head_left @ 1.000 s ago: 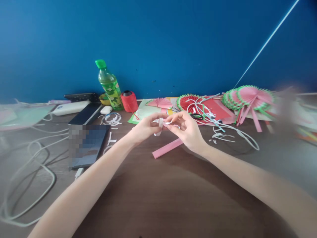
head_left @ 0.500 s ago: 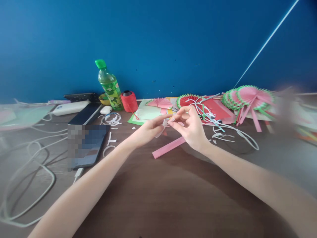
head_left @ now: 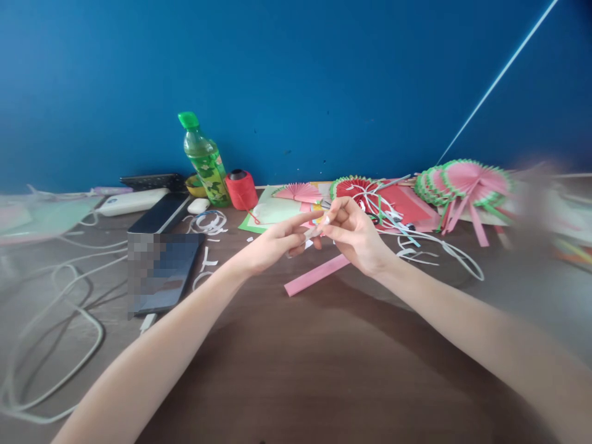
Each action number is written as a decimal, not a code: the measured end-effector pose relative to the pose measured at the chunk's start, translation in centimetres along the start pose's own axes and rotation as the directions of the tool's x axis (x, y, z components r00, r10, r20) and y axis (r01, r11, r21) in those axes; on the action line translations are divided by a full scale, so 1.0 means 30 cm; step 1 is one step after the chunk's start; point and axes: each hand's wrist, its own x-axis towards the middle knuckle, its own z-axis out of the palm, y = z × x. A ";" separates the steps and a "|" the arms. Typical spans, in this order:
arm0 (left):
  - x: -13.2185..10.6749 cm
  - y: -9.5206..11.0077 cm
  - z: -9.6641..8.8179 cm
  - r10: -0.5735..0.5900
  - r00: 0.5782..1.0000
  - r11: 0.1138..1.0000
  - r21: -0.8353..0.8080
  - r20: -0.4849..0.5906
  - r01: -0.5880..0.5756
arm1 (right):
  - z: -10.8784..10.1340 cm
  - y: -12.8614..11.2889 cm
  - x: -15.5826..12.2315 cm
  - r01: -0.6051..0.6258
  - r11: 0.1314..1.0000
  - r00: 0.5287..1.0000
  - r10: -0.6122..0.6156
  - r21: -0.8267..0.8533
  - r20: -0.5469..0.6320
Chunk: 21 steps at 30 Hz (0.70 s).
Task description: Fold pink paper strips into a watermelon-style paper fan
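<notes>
My left hand and my right hand meet above the middle of the brown table. Both pinch a small white paper strip between thumbs and fingertips. Right under the hands, a folded pink paper strip lies flat on the table. Behind them are pleated pink and red paper fans with green edges and loose white paper curls.
A green bottle and a red thread spool stand by the blue wall. A dark tablet, a phone, a white power bank and white cables lie on the left.
The hanging loop of white strip has been drawn in between my fingertips. Both hands have shifted slightly right and closer together; my right fingers have closed from a spread pose.
</notes>
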 end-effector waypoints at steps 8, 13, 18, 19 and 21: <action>0.006 -0.004 -0.007 -0.001 1.000 0.999 -0.054 0.020 0.002 | -0.014 0.020 0.005 -0.008 0.998 1.000 0.007 0.063 0.017; 0.003 -0.001 -0.008 -0.001 1.000 0.999 -0.048 0.011 0.001 | -0.022 0.019 0.009 -0.048 0.996 0.999 0.046 0.074 0.025; -0.004 0.015 -0.022 -0.030 0.998 0.985 0.170 -0.057 0.040 | -0.037 -0.003 0.017 -0.103 0.983 0.995 0.102 0.153 0.016; -0.005 0.016 -0.029 -0.052 0.996 0.956 0.286 -0.076 0.072 | -0.041 -0.007 0.018 -0.126 0.980 0.992 0.126 0.152 0.014; -0.009 0.016 -0.044 -0.102 0.985 0.833 0.529 -0.142 0.163 | -0.048 -0.014 0.018 -0.167 0.978 0.986 0.164 0.123 0.031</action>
